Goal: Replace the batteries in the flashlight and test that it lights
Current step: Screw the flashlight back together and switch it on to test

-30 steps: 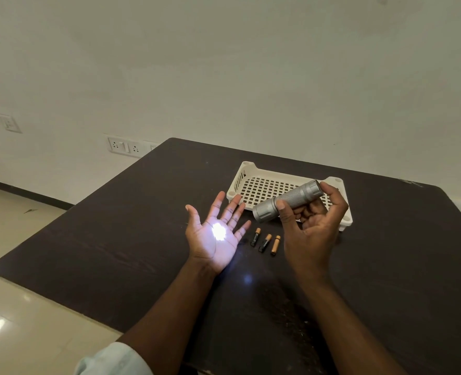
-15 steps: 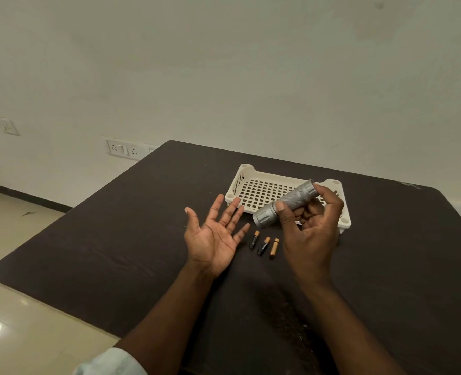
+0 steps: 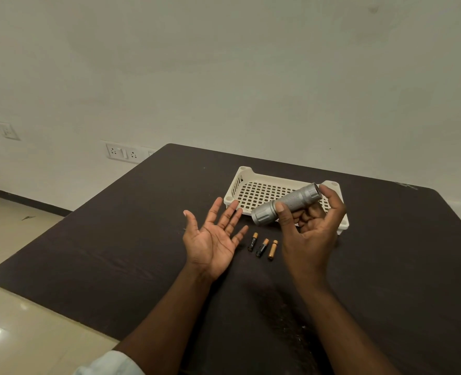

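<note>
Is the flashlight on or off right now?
Off, it seems: the flashlight in the right hand points at the open left palm, which shows no light spot.

Flashlight [image 3: 286, 207]: silver-grey metal, knurled barrel, wider ribbed head. Held tilted, head low and toward the batteries, tail end raised away from them. No beam visible on anything around it.

Batteries [image 3: 262, 246]: three small cells, black and copper-gold. They lie side by side on the dark bench, just below the flashlight's head, slightly apart, roughly parallel.
</note>
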